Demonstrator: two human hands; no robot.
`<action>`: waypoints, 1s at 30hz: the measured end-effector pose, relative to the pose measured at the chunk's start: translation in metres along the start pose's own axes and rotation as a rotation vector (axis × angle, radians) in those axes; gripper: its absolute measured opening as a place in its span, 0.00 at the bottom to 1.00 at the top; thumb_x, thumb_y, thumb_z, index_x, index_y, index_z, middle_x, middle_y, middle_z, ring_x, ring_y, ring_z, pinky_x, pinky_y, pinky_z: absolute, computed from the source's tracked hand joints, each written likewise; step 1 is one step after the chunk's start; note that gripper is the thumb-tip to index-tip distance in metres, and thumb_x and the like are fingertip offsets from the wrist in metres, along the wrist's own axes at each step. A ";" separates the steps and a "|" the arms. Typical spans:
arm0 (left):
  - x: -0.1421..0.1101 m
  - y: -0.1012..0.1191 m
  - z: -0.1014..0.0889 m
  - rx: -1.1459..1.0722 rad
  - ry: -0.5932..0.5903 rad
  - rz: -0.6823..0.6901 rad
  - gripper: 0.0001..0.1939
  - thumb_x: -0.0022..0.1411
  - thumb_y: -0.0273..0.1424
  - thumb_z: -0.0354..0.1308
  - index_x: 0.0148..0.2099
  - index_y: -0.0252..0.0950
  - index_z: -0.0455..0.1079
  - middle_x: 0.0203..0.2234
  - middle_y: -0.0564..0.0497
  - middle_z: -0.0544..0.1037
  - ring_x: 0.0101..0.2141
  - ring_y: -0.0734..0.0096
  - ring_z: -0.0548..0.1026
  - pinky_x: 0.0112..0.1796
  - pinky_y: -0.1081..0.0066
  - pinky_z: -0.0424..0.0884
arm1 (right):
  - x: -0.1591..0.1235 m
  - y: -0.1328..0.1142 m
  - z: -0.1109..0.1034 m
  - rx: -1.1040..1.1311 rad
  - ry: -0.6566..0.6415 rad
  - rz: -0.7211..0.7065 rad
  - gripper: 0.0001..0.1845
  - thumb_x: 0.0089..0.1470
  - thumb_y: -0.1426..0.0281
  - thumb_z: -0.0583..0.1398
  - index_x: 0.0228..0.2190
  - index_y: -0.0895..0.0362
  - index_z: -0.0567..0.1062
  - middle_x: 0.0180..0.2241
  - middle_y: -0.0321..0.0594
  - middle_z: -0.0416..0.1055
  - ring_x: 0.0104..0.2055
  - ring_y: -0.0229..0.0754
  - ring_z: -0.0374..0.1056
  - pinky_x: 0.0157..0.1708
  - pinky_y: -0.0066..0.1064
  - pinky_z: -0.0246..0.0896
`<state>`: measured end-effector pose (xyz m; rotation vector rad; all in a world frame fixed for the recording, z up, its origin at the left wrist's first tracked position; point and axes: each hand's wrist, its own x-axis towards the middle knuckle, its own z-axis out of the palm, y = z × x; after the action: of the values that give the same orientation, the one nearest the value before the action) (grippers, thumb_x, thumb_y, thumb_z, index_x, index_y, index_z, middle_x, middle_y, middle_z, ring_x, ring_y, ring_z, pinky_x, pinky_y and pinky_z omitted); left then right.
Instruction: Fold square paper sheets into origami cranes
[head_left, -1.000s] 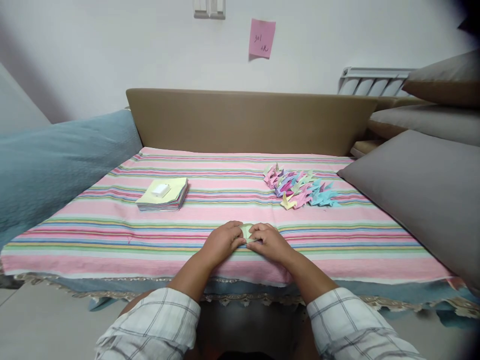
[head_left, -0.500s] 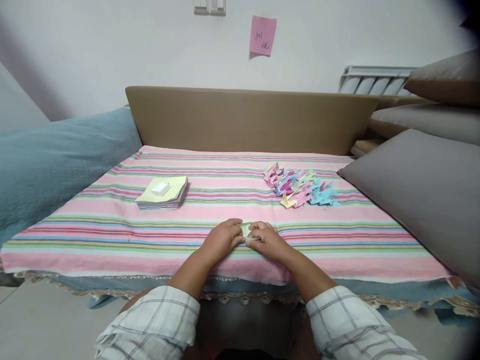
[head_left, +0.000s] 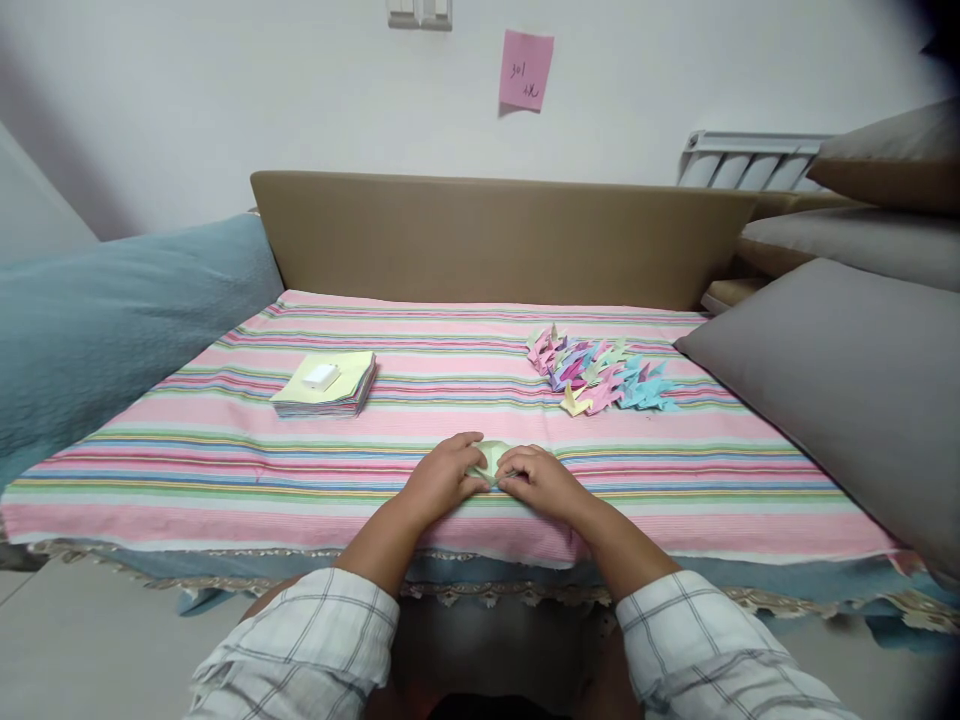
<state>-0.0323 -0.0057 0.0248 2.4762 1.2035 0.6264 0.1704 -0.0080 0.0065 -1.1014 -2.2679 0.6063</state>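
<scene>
left hand (head_left: 441, 476), right hand (head_left: 551, 485): fingers (head_left: 471, 487) of both pinching green paper (head_left: 492, 454) from either side, paper between them over cloth (head_left: 420, 395); cranes (head_left: 600, 378) beyond, rightward; light, even grip should keep folds aligned

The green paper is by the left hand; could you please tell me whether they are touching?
Touching. The head view shows the left hand with its fingers on the left part of the green paper.

Pink note (head_left: 526, 72) on a white wall (head_left: 262, 90), wall switches (head_left: 436, 12), tan backrest (head_left: 487, 240), grey cushion (head_left: 832, 380) right, blue armrest (head_left: 127, 320) left
</scene>
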 end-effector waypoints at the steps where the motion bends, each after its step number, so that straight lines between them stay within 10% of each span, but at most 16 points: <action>1: -0.001 0.000 0.000 -0.005 0.001 0.004 0.10 0.50 0.29 0.63 0.38 0.37 0.73 0.55 0.42 0.65 0.54 0.57 0.65 0.52 0.60 0.64 | 0.000 -0.002 0.000 0.005 0.003 -0.012 0.05 0.51 0.72 0.60 0.30 0.53 0.76 0.35 0.36 0.75 0.41 0.41 0.68 0.45 0.34 0.57; 10: -0.002 0.001 0.000 -0.021 -0.002 0.002 0.03 0.50 0.27 0.63 0.31 0.37 0.75 0.55 0.45 0.66 0.53 0.58 0.66 0.51 0.62 0.64 | 0.001 0.001 -0.002 0.175 0.306 0.139 0.10 0.54 0.65 0.55 0.32 0.56 0.74 0.37 0.41 0.71 0.40 0.41 0.66 0.42 0.33 0.60; 19: -0.002 0.006 -0.005 0.014 0.167 -0.119 0.09 0.58 0.34 0.53 0.31 0.36 0.71 0.45 0.45 0.72 0.49 0.60 0.68 0.49 0.61 0.63 | -0.001 -0.005 0.007 0.360 0.068 0.333 0.07 0.47 0.65 0.58 0.28 0.56 0.70 0.22 0.31 0.66 0.23 0.33 0.59 0.25 0.24 0.53; 30: -0.012 0.012 -0.014 0.003 -0.041 -0.272 0.17 0.47 0.24 0.51 0.42 0.38 0.66 0.36 0.51 0.73 0.34 0.67 0.70 0.34 0.71 0.64 | -0.002 -0.012 0.010 0.306 0.075 0.274 0.09 0.48 0.64 0.59 0.32 0.56 0.69 0.25 0.32 0.65 0.26 0.34 0.60 0.27 0.25 0.55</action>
<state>-0.0381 -0.0207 0.0397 2.2586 1.4904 0.4962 0.1579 -0.0181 0.0058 -1.2612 -1.8951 0.9683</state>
